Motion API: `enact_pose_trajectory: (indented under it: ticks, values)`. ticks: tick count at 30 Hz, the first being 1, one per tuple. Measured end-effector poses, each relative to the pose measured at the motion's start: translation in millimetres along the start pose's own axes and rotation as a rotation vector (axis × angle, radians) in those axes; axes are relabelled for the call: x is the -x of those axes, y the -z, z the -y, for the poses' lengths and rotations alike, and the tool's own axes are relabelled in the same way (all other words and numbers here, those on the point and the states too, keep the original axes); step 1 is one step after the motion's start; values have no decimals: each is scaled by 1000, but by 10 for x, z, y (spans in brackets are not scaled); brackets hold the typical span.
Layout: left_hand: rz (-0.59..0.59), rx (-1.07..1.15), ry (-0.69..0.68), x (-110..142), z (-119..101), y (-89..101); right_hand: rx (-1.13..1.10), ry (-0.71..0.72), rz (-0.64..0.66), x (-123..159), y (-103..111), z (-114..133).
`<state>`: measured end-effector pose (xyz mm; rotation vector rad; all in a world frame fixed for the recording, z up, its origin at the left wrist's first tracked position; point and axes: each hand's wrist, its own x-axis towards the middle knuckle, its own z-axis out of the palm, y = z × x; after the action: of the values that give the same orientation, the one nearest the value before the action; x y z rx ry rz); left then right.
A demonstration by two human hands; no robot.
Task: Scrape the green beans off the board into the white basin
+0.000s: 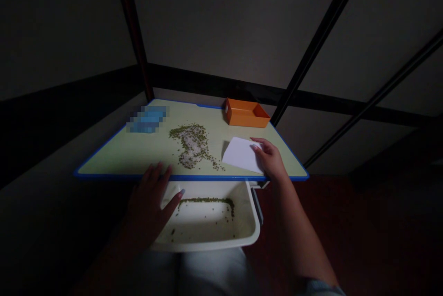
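My right hand (270,157) grips a white sheet of stiff paper or card (240,153) by its right side, thumb on top, just above the tabletop. Left of the card lies a spread pile of small green beans mixed with whitish grains (192,143). With fingers spread, my left hand (150,201) rests at the table's front edge, fingertips on the top and thumb over a white plastic bin (254,236). Inside this bin, more small green beans (207,200) line the far side and the right corner of the bottom.
The pale green table (128,162) has a blue rim. An orange open box (247,123) stands at its back right. A blurred blue item (148,119) lies at the back left. Panelled walls (221,23) close in behind. The bin sits under the front edge, above my legs.
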<state>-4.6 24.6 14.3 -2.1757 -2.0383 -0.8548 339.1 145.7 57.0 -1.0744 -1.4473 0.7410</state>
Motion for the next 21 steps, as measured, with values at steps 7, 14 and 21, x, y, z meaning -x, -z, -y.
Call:
enact_pose_trajectory:
  ticks: [7, 14, 21]
  values:
    - [-25, -6, -36, 22, 25, -14, -43, -7, 67, 2, -6, -42]
    - [-18, -20, -36, 11, 47, -31, -56, -12, 92, 13, 8, -81]
    - [-9, 3, -20, 13, 34, -14, -93, -40, 39, 32, 17, 14]
